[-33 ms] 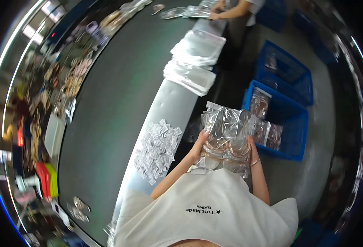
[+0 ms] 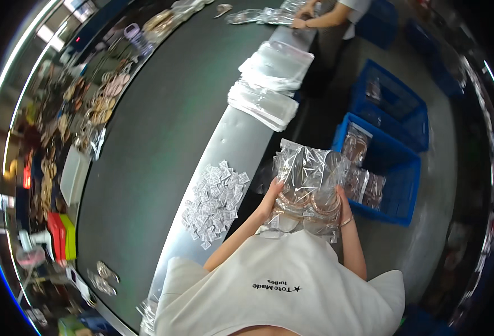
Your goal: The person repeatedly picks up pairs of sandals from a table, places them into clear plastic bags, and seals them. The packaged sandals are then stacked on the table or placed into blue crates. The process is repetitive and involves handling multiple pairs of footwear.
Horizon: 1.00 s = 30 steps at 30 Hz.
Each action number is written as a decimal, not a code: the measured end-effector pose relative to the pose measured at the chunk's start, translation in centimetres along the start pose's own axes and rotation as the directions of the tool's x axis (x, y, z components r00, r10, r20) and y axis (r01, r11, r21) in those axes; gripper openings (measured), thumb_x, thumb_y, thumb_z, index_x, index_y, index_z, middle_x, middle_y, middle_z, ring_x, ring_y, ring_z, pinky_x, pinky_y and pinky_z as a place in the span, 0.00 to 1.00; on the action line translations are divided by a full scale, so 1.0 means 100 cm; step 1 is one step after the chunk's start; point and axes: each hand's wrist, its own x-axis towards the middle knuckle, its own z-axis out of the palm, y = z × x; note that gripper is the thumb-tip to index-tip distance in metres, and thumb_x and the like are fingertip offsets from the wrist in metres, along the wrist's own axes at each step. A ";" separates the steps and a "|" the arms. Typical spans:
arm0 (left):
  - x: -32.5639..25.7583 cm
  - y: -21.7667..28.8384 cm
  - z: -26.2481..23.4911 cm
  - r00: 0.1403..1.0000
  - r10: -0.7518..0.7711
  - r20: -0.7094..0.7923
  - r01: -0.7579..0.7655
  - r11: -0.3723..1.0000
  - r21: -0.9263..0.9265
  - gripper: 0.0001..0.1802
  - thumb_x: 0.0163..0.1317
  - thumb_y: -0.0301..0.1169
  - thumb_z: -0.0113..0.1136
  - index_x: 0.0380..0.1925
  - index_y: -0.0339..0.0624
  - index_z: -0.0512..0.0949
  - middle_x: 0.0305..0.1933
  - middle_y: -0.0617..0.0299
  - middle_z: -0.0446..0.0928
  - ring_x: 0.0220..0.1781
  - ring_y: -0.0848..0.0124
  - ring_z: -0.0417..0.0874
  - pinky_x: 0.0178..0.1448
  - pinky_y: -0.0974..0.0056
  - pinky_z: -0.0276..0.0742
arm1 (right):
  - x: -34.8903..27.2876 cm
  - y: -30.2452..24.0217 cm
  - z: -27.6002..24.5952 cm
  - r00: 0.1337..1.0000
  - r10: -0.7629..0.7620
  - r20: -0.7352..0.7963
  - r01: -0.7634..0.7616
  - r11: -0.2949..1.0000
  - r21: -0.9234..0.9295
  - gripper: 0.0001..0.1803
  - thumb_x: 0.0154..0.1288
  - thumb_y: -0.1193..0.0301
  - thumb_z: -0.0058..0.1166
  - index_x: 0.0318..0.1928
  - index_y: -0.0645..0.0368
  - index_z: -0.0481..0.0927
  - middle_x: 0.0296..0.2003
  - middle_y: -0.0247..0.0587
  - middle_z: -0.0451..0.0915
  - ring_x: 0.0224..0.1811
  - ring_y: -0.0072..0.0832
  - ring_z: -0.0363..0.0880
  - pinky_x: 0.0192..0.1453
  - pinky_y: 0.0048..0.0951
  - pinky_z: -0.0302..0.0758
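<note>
Between my hands, in front of my chest, is a stack of clear plastic bags of sandals (image 2: 308, 187), with rosy, beaded-looking straps and pale soles showing through the shiny film. My left hand (image 2: 271, 197) grips its left side, and my right hand (image 2: 344, 206) grips the right side. The fingers are partly hidden behind the bags. To the left, a heap of small white printed packets (image 2: 216, 204) lies on a metal ledge (image 2: 224, 143). Just right of the held bags stands a blue crate (image 2: 408, 193) with several bagged pairs (image 2: 358, 144) inside.
Flat clear bags (image 2: 263, 103) are piled farther up the ledge. A dark conveyor belt (image 2: 146, 140) runs alongside, carrying a loose pair of sandals (image 2: 104, 277). Racks of shoes (image 2: 98, 106) line its far side. Another person's hands (image 2: 303, 19) work at the top. A second blue crate (image 2: 395, 103) stands behind the first.
The surroundings have shifted slightly in the picture, with the crates and flat bags a little lower and farther right. Both hands keep the same hold on the bagged sandals.
</note>
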 end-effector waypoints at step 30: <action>0.118 0.056 -0.159 0.315 0.536 -0.783 -0.757 0.640 0.133 0.30 0.66 0.54 0.33 0.58 0.45 0.61 0.55 0.58 0.68 0.53 0.64 0.72 0.56 0.59 0.70 | 0.153 0.007 0.265 0.549 -0.393 0.737 0.336 -0.704 -0.626 0.48 0.45 0.37 0.53 0.64 0.45 0.58 0.62 0.51 0.54 0.63 0.50 0.52 0.61 0.53 0.53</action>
